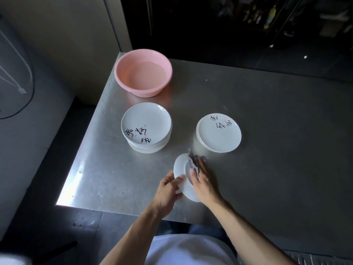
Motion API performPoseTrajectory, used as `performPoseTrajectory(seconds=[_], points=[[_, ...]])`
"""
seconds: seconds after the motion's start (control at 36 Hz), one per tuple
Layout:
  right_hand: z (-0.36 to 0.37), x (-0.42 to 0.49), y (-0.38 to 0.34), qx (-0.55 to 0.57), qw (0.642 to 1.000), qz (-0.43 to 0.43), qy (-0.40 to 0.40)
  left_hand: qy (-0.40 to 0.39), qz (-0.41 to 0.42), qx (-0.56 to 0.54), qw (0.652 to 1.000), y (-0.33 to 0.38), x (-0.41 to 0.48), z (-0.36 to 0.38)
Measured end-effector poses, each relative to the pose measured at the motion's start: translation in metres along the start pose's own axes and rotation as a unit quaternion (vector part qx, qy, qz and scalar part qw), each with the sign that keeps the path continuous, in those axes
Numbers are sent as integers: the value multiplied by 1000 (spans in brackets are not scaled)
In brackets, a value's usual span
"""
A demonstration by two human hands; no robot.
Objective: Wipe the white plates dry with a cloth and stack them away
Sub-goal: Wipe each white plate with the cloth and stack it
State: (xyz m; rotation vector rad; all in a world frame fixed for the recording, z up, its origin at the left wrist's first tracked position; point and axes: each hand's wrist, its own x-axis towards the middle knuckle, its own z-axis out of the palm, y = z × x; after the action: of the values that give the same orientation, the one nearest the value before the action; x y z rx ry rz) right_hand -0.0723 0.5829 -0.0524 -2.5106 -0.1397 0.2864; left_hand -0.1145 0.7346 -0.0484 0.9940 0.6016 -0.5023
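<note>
My left hand [169, 188] grips the rim of a white plate [180, 167], held tilted on edge above the steel table [267, 169]. My right hand [202, 180] presses a small cloth [193, 164] against the plate's face, fingers laid over it; the cloth is blurred. A tall stack of white plates [146, 129] with black and pink calligraphy stands left of centre. A shorter stack of the same plates [219, 133] stands to its right, just beyond my hands.
A pink plastic basin [143, 72] holding water sits at the table's far left corner. The table's left and near edges drop to a dark floor. A wall rises at the left and dark shelving stands beyond the table.
</note>
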Motion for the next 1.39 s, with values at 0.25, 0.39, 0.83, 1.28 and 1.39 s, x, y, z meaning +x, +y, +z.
performPoseTrajectory(seconds=[0.25, 0.39, 0.83, 1.28, 1.39], points=[[-5, -50, -3, -129, 980, -146, -49, 29, 1, -96, 995, 10, 12, -1], [-13, -41, -13, -191, 954, -206, 101, -13, 10, -143, 990, 16, 13, 7], [-39, 0, 3, 306, 905, 263, 134, 72, 12, 91, 993, 10, 8, -9], [7, -14, 9, -17, 993, -16, -114, 55, 46, 147, 986, 8, 1, 21], [-3, -36, 10, 20, 977, -135, -165, 93, 59, 125, 986, 12, 7, 19]])
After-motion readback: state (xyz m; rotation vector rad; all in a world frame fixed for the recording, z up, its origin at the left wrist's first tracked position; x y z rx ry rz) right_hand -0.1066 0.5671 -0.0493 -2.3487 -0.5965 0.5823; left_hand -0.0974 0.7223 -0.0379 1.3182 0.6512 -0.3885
